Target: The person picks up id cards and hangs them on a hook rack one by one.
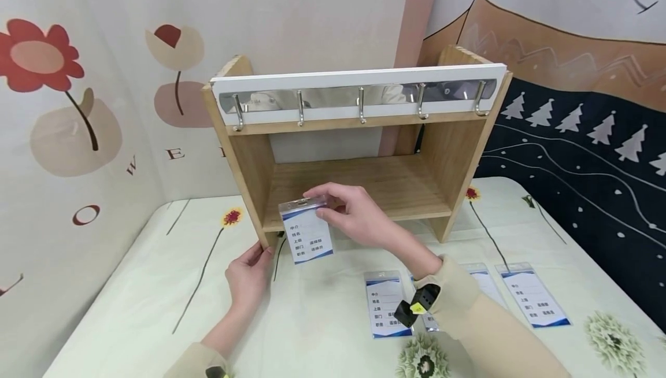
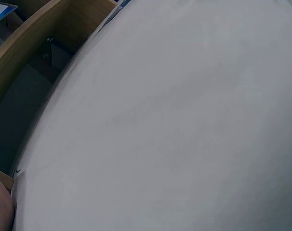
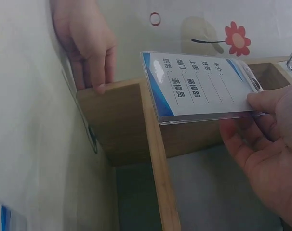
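An ID badge (image 1: 312, 242) in a clear plastic sleeve hangs slightly tilted before the shelf's lower left. My right hand (image 1: 359, 213) pinches its slotted top edge between thumb and fingers, as the right wrist view also shows on the badge (image 3: 194, 89). My left hand (image 1: 247, 277) grips the bottom front corner of the wooden shelf's (image 1: 359, 178) left side panel. In the right wrist view, the left hand's (image 3: 90, 43) fingertips rest over that panel's end. The left wrist view catches only a sliver of the hand (image 2: 0, 207).
A white hook rail (image 1: 333, 80) with several metal hooks runs across the shelf's top front. More badges lie on the floral cloth to the right: one badge (image 1: 387, 308), another badge (image 1: 536, 297), and others partly behind the right sleeve (image 1: 458, 303). A patterned curtain (image 1: 333, 14) hangs behind.
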